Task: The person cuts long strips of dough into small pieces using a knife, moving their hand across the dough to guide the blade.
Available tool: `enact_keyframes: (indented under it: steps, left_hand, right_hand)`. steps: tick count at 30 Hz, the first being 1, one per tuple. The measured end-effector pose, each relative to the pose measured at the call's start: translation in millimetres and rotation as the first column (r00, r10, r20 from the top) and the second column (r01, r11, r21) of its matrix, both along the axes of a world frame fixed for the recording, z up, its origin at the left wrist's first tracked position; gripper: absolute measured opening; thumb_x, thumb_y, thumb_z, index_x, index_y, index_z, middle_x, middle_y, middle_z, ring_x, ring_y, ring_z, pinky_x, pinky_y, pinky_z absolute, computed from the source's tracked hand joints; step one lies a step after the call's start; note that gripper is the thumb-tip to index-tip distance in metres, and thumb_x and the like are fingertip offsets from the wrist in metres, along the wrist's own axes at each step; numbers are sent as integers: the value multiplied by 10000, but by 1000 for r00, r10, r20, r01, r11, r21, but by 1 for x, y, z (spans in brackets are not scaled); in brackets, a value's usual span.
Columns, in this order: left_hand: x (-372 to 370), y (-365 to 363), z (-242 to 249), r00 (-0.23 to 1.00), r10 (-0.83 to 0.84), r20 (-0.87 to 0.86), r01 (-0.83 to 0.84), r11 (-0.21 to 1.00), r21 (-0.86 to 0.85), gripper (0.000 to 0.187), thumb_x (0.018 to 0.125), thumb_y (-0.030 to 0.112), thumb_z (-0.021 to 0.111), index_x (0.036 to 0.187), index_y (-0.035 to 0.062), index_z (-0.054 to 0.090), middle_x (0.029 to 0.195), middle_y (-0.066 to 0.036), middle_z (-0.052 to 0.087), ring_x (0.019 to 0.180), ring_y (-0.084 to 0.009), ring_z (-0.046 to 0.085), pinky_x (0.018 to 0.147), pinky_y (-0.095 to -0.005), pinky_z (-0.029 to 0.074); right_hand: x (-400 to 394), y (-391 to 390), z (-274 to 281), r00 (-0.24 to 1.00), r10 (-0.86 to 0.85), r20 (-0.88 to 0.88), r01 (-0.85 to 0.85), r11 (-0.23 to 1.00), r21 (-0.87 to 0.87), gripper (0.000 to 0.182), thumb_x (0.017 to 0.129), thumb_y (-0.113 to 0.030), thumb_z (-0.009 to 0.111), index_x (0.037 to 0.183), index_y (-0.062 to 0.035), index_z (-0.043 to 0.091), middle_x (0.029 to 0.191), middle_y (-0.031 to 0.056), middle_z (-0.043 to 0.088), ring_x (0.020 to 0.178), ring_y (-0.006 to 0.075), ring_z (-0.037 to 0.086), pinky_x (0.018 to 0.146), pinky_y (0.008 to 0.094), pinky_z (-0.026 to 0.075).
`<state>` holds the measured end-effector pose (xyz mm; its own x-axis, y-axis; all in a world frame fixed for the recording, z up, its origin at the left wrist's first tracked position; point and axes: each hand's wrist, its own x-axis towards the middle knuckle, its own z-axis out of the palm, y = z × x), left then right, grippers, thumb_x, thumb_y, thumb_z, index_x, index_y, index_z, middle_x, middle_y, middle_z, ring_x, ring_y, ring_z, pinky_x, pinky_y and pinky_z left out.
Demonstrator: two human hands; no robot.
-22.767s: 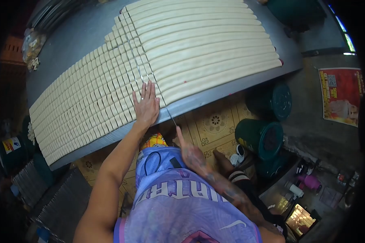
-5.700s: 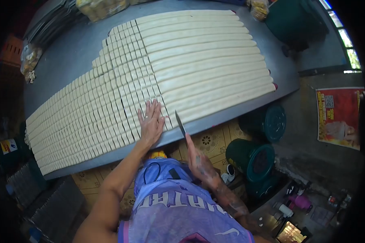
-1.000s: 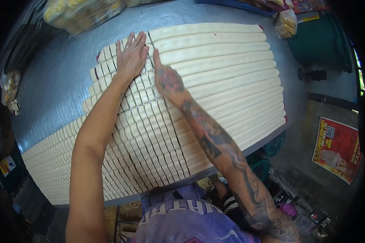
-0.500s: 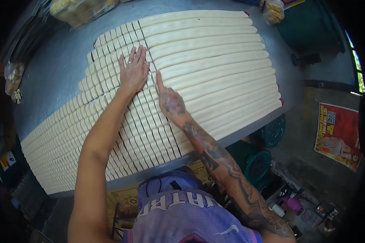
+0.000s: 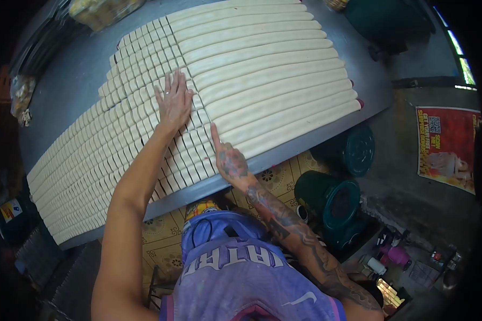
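Note:
Long pale dough rolls [image 5: 262, 69] lie side by side, some showing purple at their ends. Left of my hands, the cut dough pieces [image 5: 102, 139] sit in tight rows, parted by dark crosswise lines. Flat on the cut dough, beside the newest lines, rests my left hand [image 5: 174, 104], fingers stretched out and a ring on one. My right hand [image 5: 230, 160] is near the table's front edge, at the lower end of a cut line. Its index finger points forward along that line while the other fingers curl closed; what they grip is hidden beneath the hand.
The grey table [image 5: 377, 85] ends just in front of my body. Bagged yellow goods [image 5: 102, 12] stand at the back left, with another bag [image 5: 22, 96] at the left edge. Green lidded bins [image 5: 329, 200] stand on the floor to the right. A red poster [image 5: 447, 144] hangs beyond.
My right hand has drawn toward me along the cut line, from mid-table to near the front edge. My left hand stays flat on the dough. The view has shifted.

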<state>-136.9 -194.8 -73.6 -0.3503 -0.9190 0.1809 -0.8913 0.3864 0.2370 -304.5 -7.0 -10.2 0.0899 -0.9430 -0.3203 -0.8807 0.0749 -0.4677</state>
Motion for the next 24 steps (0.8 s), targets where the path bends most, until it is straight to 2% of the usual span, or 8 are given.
enact_keyframes:
  steps: [2, 6, 10, 13, 16, 18, 21, 24]
  left_hand:
    - [-4, 30, 19, 996, 52, -65, -52, 999, 0, 633, 1166, 346, 421, 1735, 89, 318, 1811, -88, 318, 1684, -357, 229, 1327, -686, 64]
    - [-20, 141, 10, 993, -83, -83, 99, 971, 218, 647, 1146, 312, 444, 1732, 71, 312, 1811, -133, 301, 1687, -389, 205, 1318, -681, 70]
    - [-26, 157, 4, 995, -72, -66, 79, 991, 110, 663, 1138, 324, 469, 1730, 65, 319, 1812, -141, 297, 1688, -366, 220, 1323, -664, 88]
    - [-25, 171, 11, 999, -24, -28, 25, 998, 51, 684, 1128, 330, 496, 1730, 60, 317, 1806, -143, 309, 1689, -324, 234, 1330, -645, 102]
    - [-34, 216, 17, 1000, -11, -18, 13, 989, 145, 678, 1131, 350, 484, 1713, 29, 347, 1785, -145, 355, 1678, -295, 272, 1331, -640, 121]
    - [-36, 240, 7, 999, -35, -27, 37, 995, 93, 683, 1126, 342, 487, 1714, 25, 344, 1788, -141, 352, 1679, -302, 268, 1333, -641, 114]
    - [-39, 242, 7, 1000, -21, -20, 22, 997, 74, 685, 1121, 329, 487, 1714, 20, 340, 1789, -136, 348, 1681, -297, 265, 1335, -637, 115]
    - [-37, 238, 7, 999, -18, -35, 21, 995, 100, 678, 1122, 314, 489, 1716, 24, 338, 1791, -138, 343, 1681, -306, 262, 1333, -641, 112]
  right_hand:
    - [-3, 16, 3, 1000, 7, 3, -7, 1000, -3, 913, 949, -18, 549, 1770, -60, 150, 920, 289, 721, 844, 430, 769, 768, 535, 635]
    - [-5, 39, -30, 994, -20, 108, 35, 990, -138, 950, 933, 4, 548, 1779, -80, 126, 885, 255, 684, 740, 390, 729, 687, 502, 613]
    - [-14, 95, -8, 999, -21, 34, 25, 992, -124, 890, 967, -63, 557, 1770, -97, 177, 900, 289, 721, 811, 458, 766, 724, 556, 630]
    - [-15, 128, -13, 999, -1, -46, -1, 999, -46, 883, 969, -72, 562, 1768, -97, 188, 894, 286, 722, 767, 426, 771, 657, 528, 631]
    - [-17, 136, -27, 986, -89, 141, 95, 995, -36, 887, 964, -64, 562, 1770, -95, 193, 841, 247, 702, 696, 372, 753, 596, 465, 629]
    - [-16, 147, -26, 999, -41, 29, 48, 959, -280, 910, 951, -59, 568, 1771, -70, 173, 792, 183, 664, 616, 315, 703, 566, 432, 614]
    - [-29, 199, -21, 995, 18, -95, -36, 981, -189, 924, 946, -54, 571, 1768, -31, 148, 741, 161, 616, 583, 314, 656, 608, 444, 604]
    - [-55, 248, 16, 993, 74, 95, -67, 995, -77, 935, 940, -40, 581, 1764, -7, 140, 726, 174, 607, 611, 317, 667, 658, 461, 583]
